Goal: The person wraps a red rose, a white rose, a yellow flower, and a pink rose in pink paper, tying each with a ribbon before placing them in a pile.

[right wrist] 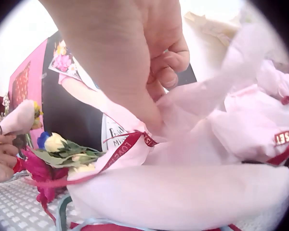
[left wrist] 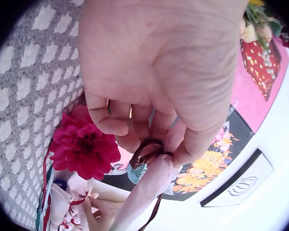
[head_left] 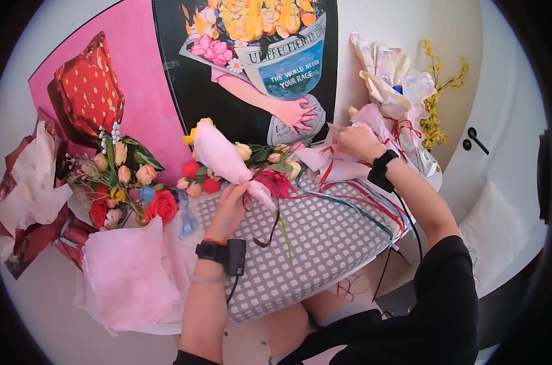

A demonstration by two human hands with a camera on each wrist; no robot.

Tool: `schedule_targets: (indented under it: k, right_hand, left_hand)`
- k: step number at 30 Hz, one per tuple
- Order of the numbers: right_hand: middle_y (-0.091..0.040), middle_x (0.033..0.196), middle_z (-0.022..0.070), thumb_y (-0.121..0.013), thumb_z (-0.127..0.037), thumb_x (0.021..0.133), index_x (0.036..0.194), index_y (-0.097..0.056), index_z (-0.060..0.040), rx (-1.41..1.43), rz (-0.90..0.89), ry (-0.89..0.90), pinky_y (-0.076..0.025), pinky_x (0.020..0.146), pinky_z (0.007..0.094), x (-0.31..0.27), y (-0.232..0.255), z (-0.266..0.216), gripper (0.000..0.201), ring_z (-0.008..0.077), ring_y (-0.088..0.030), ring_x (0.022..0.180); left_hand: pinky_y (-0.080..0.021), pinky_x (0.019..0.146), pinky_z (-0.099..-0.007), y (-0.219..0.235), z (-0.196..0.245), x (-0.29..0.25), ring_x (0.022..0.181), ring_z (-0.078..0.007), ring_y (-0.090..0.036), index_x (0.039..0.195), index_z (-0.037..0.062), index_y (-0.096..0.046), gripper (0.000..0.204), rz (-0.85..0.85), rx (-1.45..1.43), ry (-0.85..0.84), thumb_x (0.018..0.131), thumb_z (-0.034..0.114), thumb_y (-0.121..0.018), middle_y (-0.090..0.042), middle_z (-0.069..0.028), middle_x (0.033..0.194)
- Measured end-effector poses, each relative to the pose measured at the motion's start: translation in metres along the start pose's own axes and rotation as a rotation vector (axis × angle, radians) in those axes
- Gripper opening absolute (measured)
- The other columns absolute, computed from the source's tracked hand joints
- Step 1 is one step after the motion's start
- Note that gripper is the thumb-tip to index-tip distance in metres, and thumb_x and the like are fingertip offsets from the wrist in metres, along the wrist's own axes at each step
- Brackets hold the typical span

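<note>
My left hand [head_left: 228, 210] pinches a small pink paper-wrapped bouquet [head_left: 218, 152] at its tied neck, above the patterned cloth. A dark brown ribbon [left wrist: 147, 153] loops round that neck, its end hanging loose, and a green stem [head_left: 284, 234] pokes out below. Beside these fingers is a magenta flower [left wrist: 84, 144]. Farther right, my right hand [head_left: 358, 145] grips the pink wrapping paper [right wrist: 192, 103] of another bouquet, lying on the table and tied with a printed red ribbon [right wrist: 125, 151]. Its fingertips are partly hidden behind the hand and paper.
Loose roses and other flowers [head_left: 160, 207] lie at the left, near folded pink tissue paper [head_left: 127, 274] and dark red wrapping [head_left: 30, 201]. Ribbons [head_left: 373, 213] trail over the grey patterned cloth [head_left: 288, 261]. Wrapped bouquets [head_left: 397, 97] stand at the right back, before paintings [head_left: 245, 73].
</note>
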State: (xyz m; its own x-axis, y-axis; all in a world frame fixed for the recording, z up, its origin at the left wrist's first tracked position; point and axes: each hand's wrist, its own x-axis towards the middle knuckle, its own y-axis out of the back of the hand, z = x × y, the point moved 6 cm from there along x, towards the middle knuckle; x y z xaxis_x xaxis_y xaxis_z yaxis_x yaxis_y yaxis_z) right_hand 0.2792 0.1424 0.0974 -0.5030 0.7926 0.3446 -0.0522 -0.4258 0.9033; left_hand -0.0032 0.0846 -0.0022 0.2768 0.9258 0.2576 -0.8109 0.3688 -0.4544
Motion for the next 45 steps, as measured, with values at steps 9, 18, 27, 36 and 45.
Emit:
schedule_targets:
  k: [9, 18, 27, 36, 45]
  right_hand:
    - [-0.060, 0.086, 0.0172, -0.059, -0.016, 0.071, 0.077, -0.064, -0.0011, -0.009, -0.049, -0.075, -0.049, 0.068, 0.0391, -0.014, -0.003, 0.053, 0.017, 0.0322, -0.060, 0.077]
    - [-0.049, 0.104, 0.0106, -0.061, -0.007, 0.069, 0.105, -0.052, -0.0077, 0.224, 0.226, 0.401, -0.048, 0.071, 0.0388, 0.011, -0.003, -0.089, 0.037, 0.0289, -0.056, 0.087]
    - [-0.058, 0.086, 0.0157, -0.058, -0.006, 0.072, 0.087, -0.059, -0.0018, 0.380, 0.335, 0.302, -0.046, 0.072, 0.0409, 0.082, 0.009, -0.075, 0.015, 0.0329, -0.057, 0.082]
    - [-0.055, 0.096, 0.0192, -0.055, -0.004, 0.073, 0.108, -0.047, 0.0000, 0.459, 0.453, 0.074, -0.045, 0.076, 0.0404, 0.087, 0.007, -0.082, 0.036, 0.0369, -0.054, 0.088]
    - [-0.058, 0.079, 0.0131, -0.062, -0.010, 0.066, 0.079, -0.063, -0.0047, 0.226, 0.005, 0.374, -0.046, 0.069, 0.0353, 0.064, -0.055, -0.116, 0.014, 0.0281, -0.058, 0.076]
  left_hand:
    - [-0.040, 0.070, -0.0237, 0.008, 0.000, 0.003, 0.077, -0.0081, -0.052, 0.094, 0.0060, -0.054, 0.019, 0.037, 0.019, -0.026, 0.089, 0.023, -0.048, -0.056, 0.0001, 0.087]
    - [-0.036, 0.065, -0.0222, 0.013, 0.010, 0.001, 0.071, -0.0065, -0.048, 0.082, 0.0083, -0.054, 0.016, 0.107, -0.020, -0.101, 0.088, 0.022, -0.050, -0.054, 0.0021, 0.077]
    - [-0.041, 0.068, -0.0230, 0.025, 0.003, 0.001, 0.078, -0.0083, -0.053, 0.095, 0.0068, -0.054, 0.017, 0.062, -0.030, -0.057, 0.088, 0.022, -0.049, -0.058, -0.0006, 0.088]
    - [-0.039, 0.068, -0.0235, 0.012, 0.008, -0.003, 0.077, -0.0083, -0.052, 0.094, 0.0078, -0.053, 0.019, 0.065, 0.032, -0.043, 0.088, 0.025, -0.049, -0.057, 0.0000, 0.087]
    - [-0.040, 0.070, -0.0251, 0.021, 0.002, 0.000, 0.079, -0.0099, -0.052, 0.095, 0.0069, -0.052, 0.020, 0.053, -0.034, -0.010, 0.088, 0.025, -0.049, -0.057, -0.0012, 0.089]
